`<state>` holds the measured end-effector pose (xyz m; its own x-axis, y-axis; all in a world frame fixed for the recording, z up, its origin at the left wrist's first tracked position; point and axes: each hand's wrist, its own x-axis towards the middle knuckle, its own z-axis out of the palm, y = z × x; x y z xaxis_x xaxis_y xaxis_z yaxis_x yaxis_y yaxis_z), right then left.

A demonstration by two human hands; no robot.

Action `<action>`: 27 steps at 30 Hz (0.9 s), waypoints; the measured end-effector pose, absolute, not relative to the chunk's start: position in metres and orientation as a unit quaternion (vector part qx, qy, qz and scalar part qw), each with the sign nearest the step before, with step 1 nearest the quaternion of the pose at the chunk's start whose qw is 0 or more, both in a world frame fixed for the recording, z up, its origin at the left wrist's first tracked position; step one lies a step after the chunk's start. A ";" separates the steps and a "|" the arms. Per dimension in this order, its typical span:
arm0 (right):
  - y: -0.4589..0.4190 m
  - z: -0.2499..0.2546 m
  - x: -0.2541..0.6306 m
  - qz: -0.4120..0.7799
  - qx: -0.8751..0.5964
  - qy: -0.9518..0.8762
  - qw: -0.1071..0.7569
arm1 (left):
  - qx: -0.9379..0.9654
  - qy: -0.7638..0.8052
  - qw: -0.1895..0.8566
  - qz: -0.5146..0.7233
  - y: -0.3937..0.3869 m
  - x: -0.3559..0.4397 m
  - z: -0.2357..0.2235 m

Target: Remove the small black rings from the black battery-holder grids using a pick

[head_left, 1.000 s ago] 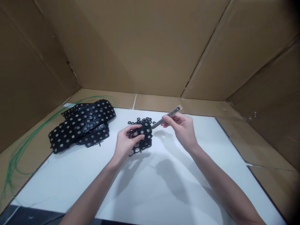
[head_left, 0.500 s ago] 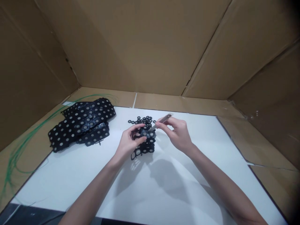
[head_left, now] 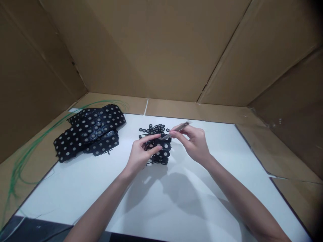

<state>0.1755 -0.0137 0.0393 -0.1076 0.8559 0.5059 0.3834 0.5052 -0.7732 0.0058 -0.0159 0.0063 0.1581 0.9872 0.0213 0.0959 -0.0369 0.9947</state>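
Observation:
My left hand is closed on a black piece with pale round dots, thumb and forefinger at its upper part. The piece lies on the white table, and part of it is hidden by my fingers. In a pinch, my right hand holds a slim grey metal tool, flat like a blade, with a dark hole near its upper end. Its lower tip meets the upper part of the dotted piece beside my left fingertips. Whether the tip cuts or only touches is too small to tell. Small black rings lie just behind the piece.
A pile of larger black dotted sheets lies at the table's left. Thin green strands run along the left edge. Cardboard walls enclose the white table at the back and sides.
My left fingers have shifted slightly right over the dotted piece, and the tool's tip sits a little higher on it. The pale loops at its lower left show less. The view has moved slightly.

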 end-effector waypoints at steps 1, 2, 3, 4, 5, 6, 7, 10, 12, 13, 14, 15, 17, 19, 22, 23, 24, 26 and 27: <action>-0.014 0.039 0.175 0.236 -0.440 -0.706 0.501 | 0.571 0.474 0.505 0.440 -0.016 0.006 0.006; -0.014 0.039 0.175 0.237 -0.442 -0.706 0.500 | 0.575 0.474 0.504 0.437 -0.016 0.006 0.006; -0.014 0.039 0.175 0.238 -0.443 -0.706 0.498 | 0.581 0.474 0.501 0.432 -0.016 0.005 0.006; -0.014 0.039 0.175 0.239 -0.444 -0.707 0.497 | 0.587 0.476 0.496 0.427 -0.016 0.005 0.005; -0.014 0.039 0.175 0.239 -0.445 -0.707 0.495 | 0.594 0.478 0.490 0.422 -0.016 0.005 0.005; -0.014 0.039 0.175 0.239 -0.446 -0.708 0.492 | 0.599 0.480 0.485 0.420 -0.016 0.005 0.005; -0.014 0.038 0.175 0.238 -0.447 -0.709 0.490 | 0.603 0.481 0.481 0.417 -0.016 0.005 0.005; -0.014 0.038 0.175 0.232 -0.446 -0.716 0.485 | 0.603 0.488 0.479 0.411 -0.015 0.005 0.005; -0.014 0.037 0.175 0.228 -0.443 -0.720 0.483 | 0.601 0.494 0.477 0.410 -0.015 0.006 0.005; -0.014 0.037 0.174 0.227 -0.440 -0.723 0.482 | 0.601 0.495 0.476 0.409 -0.015 0.006 0.005; -0.014 0.037 0.174 0.227 -0.438 -0.726 0.480 | 0.602 0.496 0.475 0.408 -0.015 0.006 0.004; -0.014 0.036 0.174 0.227 -0.434 -0.729 0.478 | 0.603 0.495 0.476 0.406 -0.015 0.006 0.004; -0.014 0.036 0.174 0.227 -0.428 -0.734 0.476 | 0.607 0.493 0.476 0.401 -0.014 0.006 0.003; -0.014 0.035 0.174 0.226 -0.425 -0.736 0.476 | 0.613 0.494 0.471 0.398 -0.014 0.006 0.002; -0.013 0.035 0.174 0.227 -0.423 -0.735 0.479 | 0.622 0.495 0.462 0.393 -0.014 0.006 0.002; -0.013 0.035 0.174 0.226 -0.421 -0.736 0.480 | 0.624 0.493 0.464 0.391 -0.014 0.006 0.003; -0.013 0.035 0.173 0.223 -0.418 -0.737 0.482 | 0.624 0.489 0.468 0.390 -0.015 0.006 0.004; -0.014 0.036 0.172 0.210 -0.413 -0.740 0.488 | 0.621 0.480 0.480 0.392 -0.016 0.007 0.005; -0.015 0.036 0.171 0.202 -0.412 -0.741 0.490 | 0.619 0.477 0.483 0.395 -0.017 0.007 0.006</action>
<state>0.1711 -0.0152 0.0361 -0.1802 0.8085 0.5602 0.4114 0.5793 -0.7037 0.0069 -0.0172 0.0061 0.2319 0.9723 0.0277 0.2089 -0.0776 0.9748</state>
